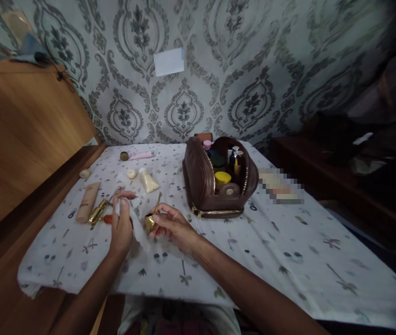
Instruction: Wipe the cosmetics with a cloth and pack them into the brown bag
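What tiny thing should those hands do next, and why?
Perhaps bring the white cloth against the gold item: the left hand holds the cloth, and the right hand holds the gold item close by.

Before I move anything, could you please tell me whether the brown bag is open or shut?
The brown bag is open: its zippered edges stand apart, showing a yellow lid and small bottles inside.

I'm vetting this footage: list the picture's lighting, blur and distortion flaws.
Head view: dim, far right fading to black; head view: the white printed cloth stretches and softens toward its near-right corner; head view: coarse pixels mask something beside the brown leather-look bag.
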`<state>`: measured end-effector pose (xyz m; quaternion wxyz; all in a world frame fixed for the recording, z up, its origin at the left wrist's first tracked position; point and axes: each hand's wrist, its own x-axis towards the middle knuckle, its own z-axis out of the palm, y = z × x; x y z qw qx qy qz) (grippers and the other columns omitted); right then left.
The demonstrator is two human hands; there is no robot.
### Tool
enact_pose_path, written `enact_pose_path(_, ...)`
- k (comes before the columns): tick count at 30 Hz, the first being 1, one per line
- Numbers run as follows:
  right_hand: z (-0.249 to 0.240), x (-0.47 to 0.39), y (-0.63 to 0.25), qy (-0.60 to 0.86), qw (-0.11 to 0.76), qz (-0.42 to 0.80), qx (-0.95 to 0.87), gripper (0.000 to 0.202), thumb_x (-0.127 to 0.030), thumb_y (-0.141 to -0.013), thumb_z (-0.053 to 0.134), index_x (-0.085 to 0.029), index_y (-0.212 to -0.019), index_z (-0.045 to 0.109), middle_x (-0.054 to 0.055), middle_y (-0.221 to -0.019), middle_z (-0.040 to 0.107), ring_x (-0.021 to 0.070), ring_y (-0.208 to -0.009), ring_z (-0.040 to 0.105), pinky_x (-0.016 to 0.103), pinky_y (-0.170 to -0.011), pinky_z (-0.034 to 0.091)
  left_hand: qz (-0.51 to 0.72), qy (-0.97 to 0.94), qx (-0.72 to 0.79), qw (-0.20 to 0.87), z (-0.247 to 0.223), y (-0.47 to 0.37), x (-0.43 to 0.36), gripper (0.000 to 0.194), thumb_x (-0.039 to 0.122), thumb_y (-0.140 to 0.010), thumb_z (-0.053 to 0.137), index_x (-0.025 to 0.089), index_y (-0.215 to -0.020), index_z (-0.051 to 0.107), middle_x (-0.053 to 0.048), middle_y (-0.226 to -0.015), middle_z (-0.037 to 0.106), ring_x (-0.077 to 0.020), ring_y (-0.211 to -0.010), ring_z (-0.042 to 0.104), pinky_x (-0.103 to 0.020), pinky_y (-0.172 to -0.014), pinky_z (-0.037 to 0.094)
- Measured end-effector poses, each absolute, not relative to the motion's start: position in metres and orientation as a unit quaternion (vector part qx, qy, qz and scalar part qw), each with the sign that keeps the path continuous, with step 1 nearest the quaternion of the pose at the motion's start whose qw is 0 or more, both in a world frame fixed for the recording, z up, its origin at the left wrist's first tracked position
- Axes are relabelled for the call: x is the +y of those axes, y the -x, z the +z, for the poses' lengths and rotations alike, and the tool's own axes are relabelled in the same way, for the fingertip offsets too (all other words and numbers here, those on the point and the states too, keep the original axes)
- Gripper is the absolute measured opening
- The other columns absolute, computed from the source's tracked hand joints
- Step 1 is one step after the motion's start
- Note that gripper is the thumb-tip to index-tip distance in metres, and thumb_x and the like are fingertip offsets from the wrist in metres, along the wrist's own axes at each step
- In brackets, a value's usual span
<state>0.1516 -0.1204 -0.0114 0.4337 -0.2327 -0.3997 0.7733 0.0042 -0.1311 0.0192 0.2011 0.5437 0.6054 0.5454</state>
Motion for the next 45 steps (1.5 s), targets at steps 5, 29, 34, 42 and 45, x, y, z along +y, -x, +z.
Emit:
enact_pose_path(5, -0.015, -0.12, -0.151, 0.228, 0.445, 0.772, -0.392, 0.047, -0.05, -0.065, 0.084, -0.019, -0.083, 0.053, -0.003, -0.064, 0.069, 0.0111, -0.052, 0.065, 0.017, -0.046, 0.042, 0.537, -0.611, 0.533, 0.23, -0.002, -0.016, -0.147, 0.031, 0.049, -0.096, 0.037, 0.023, -0.108, 0.05, -0.007, -0.107, 0.058, -0.0211, -0.104, 0.056, -0.036, -0.095, 0.044)
enact_pose_path(29, -0.02, -0.115, -0.149, 0.281, 0.477, 0.795, -0.249, 0.052, -0.053, -0.051, 0.089, -0.016, -0.063, 0.053, -0.008, -0.047, 0.054, 0.0029, -0.036, 0.037, 0.018, -0.037, 0.019, 0.307, -0.849, 0.348, -0.255, 0.004, 0.008, -0.154, 0.06, -0.007, -0.066, 0.042, 0.014, -0.12, 0.056, -0.013, -0.106, 0.06, -0.0224, -0.094, 0.062, -0.028, -0.079, 0.051)
enact_pose_path(34, -0.023, -0.112, -0.15, 0.287, 0.484, 0.787, -0.251, 0.051, -0.059, -0.058, 0.083, -0.015, -0.058, 0.057, -0.006, -0.044, 0.053, 0.0037, -0.034, 0.035, 0.021, -0.038, 0.017, 0.321, -0.85, 0.34, -0.244, 0.003, 0.012, -0.148, 0.063, -0.003, -0.063, 0.039, 0.014, -0.123, 0.053, -0.013, -0.109, 0.061, -0.0237, -0.098, 0.062, -0.031, -0.086, 0.05)
enact_pose_path(42, -0.012, -0.109, -0.154, 0.312, 0.443, 0.82, -0.183, 0.063, -0.062, -0.094, 0.043, -0.013, -0.06, 0.063, 0.002, -0.049, 0.06, 0.0058, -0.032, 0.033, 0.022, -0.04, 0.017, 0.42, -0.806, 0.413, -0.058, 0.033, 0.007, -0.128, 0.028, 0.019, -0.088, 0.05, 0.022, -0.116, 0.056, -0.005, -0.107, 0.065, -0.0198, -0.099, 0.064, -0.027, -0.087, 0.05)
enact_pose_path(45, -0.011, -0.109, -0.155, 0.307, 0.445, 0.824, -0.171, 0.065, -0.061, -0.097, 0.038, -0.012, -0.062, 0.064, 0.002, -0.05, 0.059, 0.0064, -0.034, 0.034, 0.022, -0.04, 0.018, 0.465, -0.768, 0.44, 0.008, 0.054, -0.008, -0.117, 0.022, 0.034, -0.091, 0.055, 0.025, -0.11, 0.06, -0.003, -0.104, 0.067, -0.0206, -0.098, 0.065, -0.031, -0.089, 0.048)
